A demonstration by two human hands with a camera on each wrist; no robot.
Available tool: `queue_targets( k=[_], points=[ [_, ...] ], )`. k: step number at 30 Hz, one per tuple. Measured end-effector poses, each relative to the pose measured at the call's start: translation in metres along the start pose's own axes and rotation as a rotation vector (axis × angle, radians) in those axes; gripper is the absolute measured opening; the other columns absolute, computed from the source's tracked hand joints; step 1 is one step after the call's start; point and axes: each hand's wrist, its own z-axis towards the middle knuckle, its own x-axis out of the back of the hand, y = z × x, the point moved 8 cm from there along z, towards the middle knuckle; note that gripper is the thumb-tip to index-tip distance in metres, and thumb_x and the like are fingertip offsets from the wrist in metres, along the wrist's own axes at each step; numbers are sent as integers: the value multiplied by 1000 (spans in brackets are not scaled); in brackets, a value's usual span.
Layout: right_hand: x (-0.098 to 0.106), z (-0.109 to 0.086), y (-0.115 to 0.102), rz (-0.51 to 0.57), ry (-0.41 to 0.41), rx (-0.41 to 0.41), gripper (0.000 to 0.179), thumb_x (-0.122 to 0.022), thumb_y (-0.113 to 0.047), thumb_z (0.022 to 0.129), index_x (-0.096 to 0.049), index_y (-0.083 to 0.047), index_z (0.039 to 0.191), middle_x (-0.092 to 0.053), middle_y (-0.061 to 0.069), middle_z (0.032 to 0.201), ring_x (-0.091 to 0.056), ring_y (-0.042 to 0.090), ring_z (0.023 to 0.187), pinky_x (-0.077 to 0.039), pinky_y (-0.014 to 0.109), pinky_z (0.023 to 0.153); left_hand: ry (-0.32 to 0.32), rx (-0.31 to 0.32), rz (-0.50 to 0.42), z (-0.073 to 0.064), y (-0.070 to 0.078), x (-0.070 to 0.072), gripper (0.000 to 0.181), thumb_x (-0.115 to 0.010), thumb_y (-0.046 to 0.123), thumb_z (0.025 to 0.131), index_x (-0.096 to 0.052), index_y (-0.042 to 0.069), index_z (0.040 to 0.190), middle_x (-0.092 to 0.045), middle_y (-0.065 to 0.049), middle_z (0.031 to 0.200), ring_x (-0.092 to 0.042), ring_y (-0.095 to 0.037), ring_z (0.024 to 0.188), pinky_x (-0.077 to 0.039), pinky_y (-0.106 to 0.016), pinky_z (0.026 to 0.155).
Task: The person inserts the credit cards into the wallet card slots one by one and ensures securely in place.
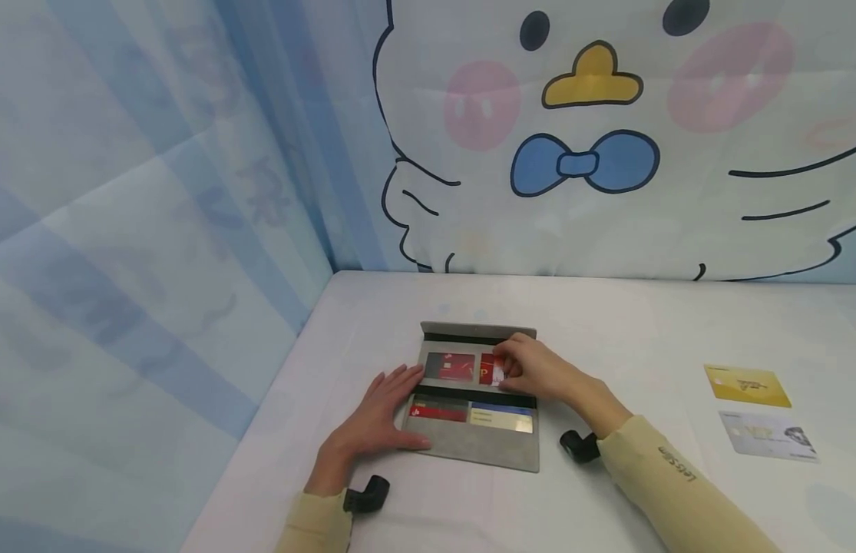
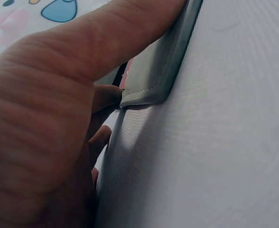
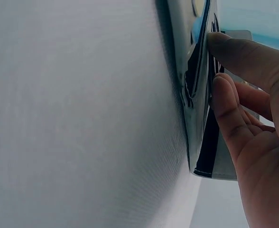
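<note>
A grey card wallet (image 1: pixel 469 447) lies unfolded on the table, with cards in its pockets. My left hand (image 1: pixel 378 421) rests along its left side, fingers fairly straight and the thumb near the lower left corner. In the left wrist view the thumb (image 2: pixel 97 38) lies over the wallet's stitched corner (image 2: pixel 146 88). My right hand (image 1: pixel 538 367) pinches a red card (image 1: pixel 487 370) at the upper right pocket, its fingers covering the card's right part. Beside it sits another red card (image 1: pixel 455 366). The lower pockets hold a red card (image 1: pixel 437 413) and a cream card (image 1: pixel 500 418).
To the right on the white table (image 1: pixel 607 491) lie a gold card (image 1: pixel 748 385) and, nearer, a silver card (image 1: pixel 769 435), apart from each other. A curtain with a cartoon figure (image 1: pixel 586 230) hangs behind the table, and a blue-striped curtain (image 1: pixel 144 269) hangs on the left.
</note>
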Motion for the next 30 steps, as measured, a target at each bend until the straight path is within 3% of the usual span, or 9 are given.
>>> queue_targets(
  k=[10, 30],
  points=[
    [0, -2, 1, -38, 12, -9, 47, -77, -17, 78, -58, 0, 117, -56, 6, 102, -54, 14, 85, -52, 27, 78, 2, -3, 3, 2, 0, -2, 101, -73, 60, 67, -29, 17, 148, -24, 4, 152, -11, -16, 140, -4, -40, 113],
    [-3, 2, -7, -102, 15, 22, 44, -77, -15, 78, -59, 2, 114, -56, 6, 96, -54, 13, 80, -52, 25, 72, 6, -9, 1, 0, 0, 0, 102, -75, 57, 67, -29, 16, 148, -24, 3, 152, -11, -17, 140, -4, -39, 113]
  ],
)
